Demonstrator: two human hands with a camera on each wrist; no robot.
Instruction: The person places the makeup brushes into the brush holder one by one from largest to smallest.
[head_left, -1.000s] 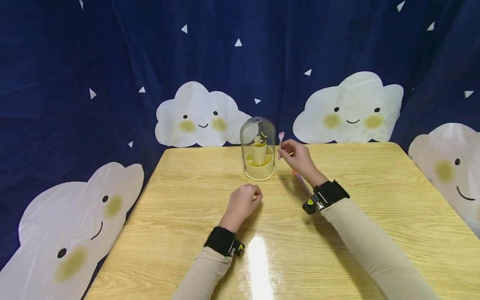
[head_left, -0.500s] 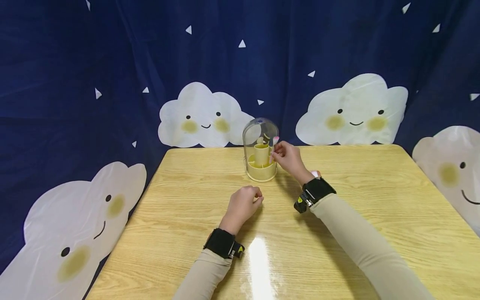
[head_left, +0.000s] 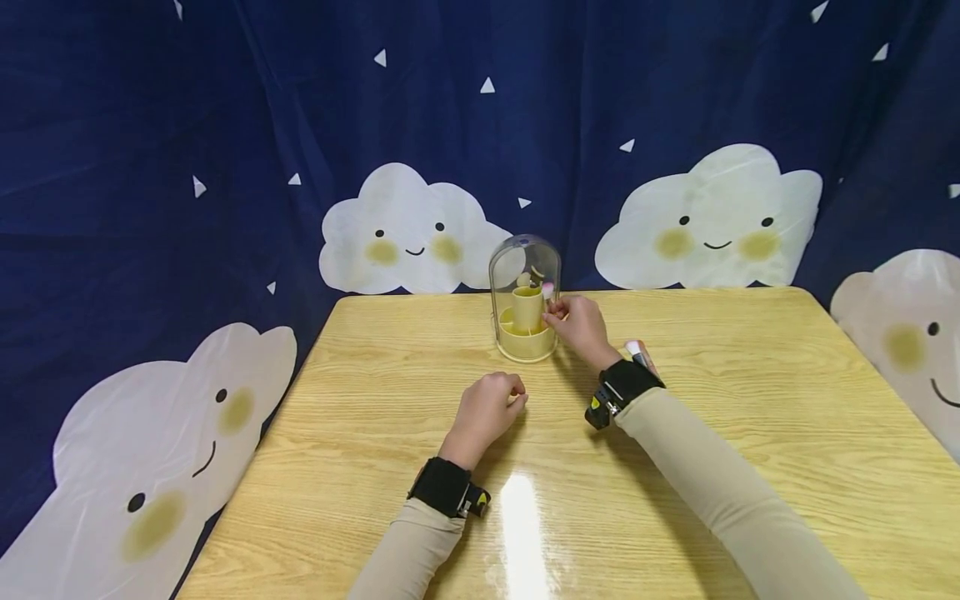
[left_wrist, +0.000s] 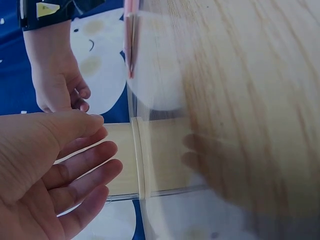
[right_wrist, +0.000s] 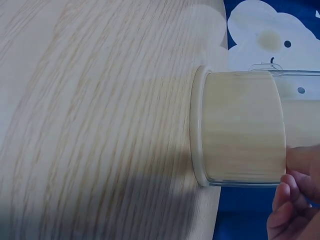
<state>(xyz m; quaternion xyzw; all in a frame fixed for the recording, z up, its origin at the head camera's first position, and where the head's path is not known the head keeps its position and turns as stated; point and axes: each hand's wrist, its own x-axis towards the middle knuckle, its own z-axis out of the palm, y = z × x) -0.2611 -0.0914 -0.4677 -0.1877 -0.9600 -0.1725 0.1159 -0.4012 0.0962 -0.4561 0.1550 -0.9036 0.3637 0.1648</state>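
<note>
A cream makeup brush holder (head_left: 525, 343) with a clear domed cover (head_left: 525, 247) stands toward the back of the table. My right hand (head_left: 583, 327) is at its right side, thumb and fingers pinching a makeup brush (head_left: 547, 290) with a pink-and-white head, upright beside the central cup. In the right wrist view, those fingers (right_wrist: 295, 200) are at the rim of the holder's base (right_wrist: 245, 127), and the brush is out of sight. My left hand (head_left: 486, 410) rests low in front of the holder; the left wrist view shows its loosely bent fingers (left_wrist: 85, 170) with nothing in them.
More makeup brushes (head_left: 637, 352) lie on the wooden table (head_left: 360, 433) beside my right wrist, partly hidden by it. A dark blue curtain (head_left: 450, 100) with smiling clouds hangs behind the table.
My right hand has carried the brush leftward from beside the dome into the holder, and the brush head now sits lower, close to the central cup. The left hand keeps its place.
</note>
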